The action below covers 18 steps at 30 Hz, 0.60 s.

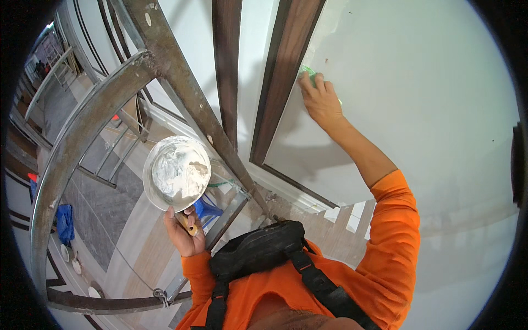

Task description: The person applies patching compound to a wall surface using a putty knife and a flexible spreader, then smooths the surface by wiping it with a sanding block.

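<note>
Even pressure along the dark wood trim, with the pan held level

The right hand (320, 99) is up at the white wall (407, 93), just beside the dark wood trim (283, 77). Its fingers are bent and closed over a green piece (309, 70), which lies between them and the wall; too little shows to tell whether it is a spreader or a pad. Good work here probably calls for light, even pressure, with strokes running parallel to the trim so that nothing smears onto the wood.

The left hand (184, 234) is closed round a tan handle (192, 230) at the near rim of a round white pan (147, 173). White paste (179, 179) coats the pan's inside; whether the handle belongs to the pan or to a separate tool, I cannot tell. Holding the pan level should help stop the paste slumping over the rim.

The pan is just beside a metal scaffold bar (187, 93), so a careless swing could knock it. Small loads on the green piece would likely spread more cleanly than one thick dab, and the right arm's reach looks long enough that stepping closer might improve control.
</note>
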Each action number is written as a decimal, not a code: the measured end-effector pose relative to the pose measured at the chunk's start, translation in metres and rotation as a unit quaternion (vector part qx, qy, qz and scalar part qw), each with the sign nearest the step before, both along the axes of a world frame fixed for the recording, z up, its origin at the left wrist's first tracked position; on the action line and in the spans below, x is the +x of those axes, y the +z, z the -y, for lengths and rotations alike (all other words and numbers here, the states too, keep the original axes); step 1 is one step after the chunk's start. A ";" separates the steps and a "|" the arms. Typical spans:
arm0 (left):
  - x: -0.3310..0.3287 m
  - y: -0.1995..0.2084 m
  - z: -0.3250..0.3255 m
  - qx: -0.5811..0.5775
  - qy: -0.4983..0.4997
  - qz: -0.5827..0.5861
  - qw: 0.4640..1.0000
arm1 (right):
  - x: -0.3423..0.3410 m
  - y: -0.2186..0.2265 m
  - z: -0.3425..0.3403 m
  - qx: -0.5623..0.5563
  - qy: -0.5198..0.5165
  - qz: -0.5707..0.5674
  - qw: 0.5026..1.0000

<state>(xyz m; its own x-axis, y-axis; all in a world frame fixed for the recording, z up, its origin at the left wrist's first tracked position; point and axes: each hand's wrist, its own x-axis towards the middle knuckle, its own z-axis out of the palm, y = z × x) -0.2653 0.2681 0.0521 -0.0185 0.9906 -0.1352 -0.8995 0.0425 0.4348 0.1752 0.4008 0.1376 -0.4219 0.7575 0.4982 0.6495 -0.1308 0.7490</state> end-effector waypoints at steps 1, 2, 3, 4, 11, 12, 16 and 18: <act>0.000 0.000 -0.001 0.000 -0.007 0.004 1.000 | -0.007 0.001 -0.002 0.000 -0.017 0.002 1.000; 0.001 -0.001 -0.002 -0.002 -0.003 0.008 1.000 | -0.014 0.003 -0.001 -0.029 -0.054 0.013 0.998; -0.001 -0.002 -0.001 -0.005 0.008 0.012 1.000 | -0.032 0.011 0.000 -0.058 -0.083 0.024 0.995; -0.002 -0.002 -0.001 -0.007 0.015 0.016 1.000 | -0.044 0.019 0.005 -0.085 -0.118 0.034 0.989; 0.002 -0.002 0.001 -0.014 0.016 0.001 1.000 | -0.031 0.013 0.041 -0.061 0.006 -0.209 0.976; 0.001 -0.001 0.000 -0.012 0.015 -0.007 1.000 | -0.032 0.018 0.053 -0.050 0.049 -0.249 0.966; -0.002 -0.003 0.000 -0.015 0.013 -0.003 1.000 | -0.020 0.012 0.060 -0.011 0.114 -0.279 0.953; -0.002 -0.001 -0.001 -0.014 0.006 0.000 1.000 | -0.008 0.008 0.054 -0.005 0.127 -0.232 0.964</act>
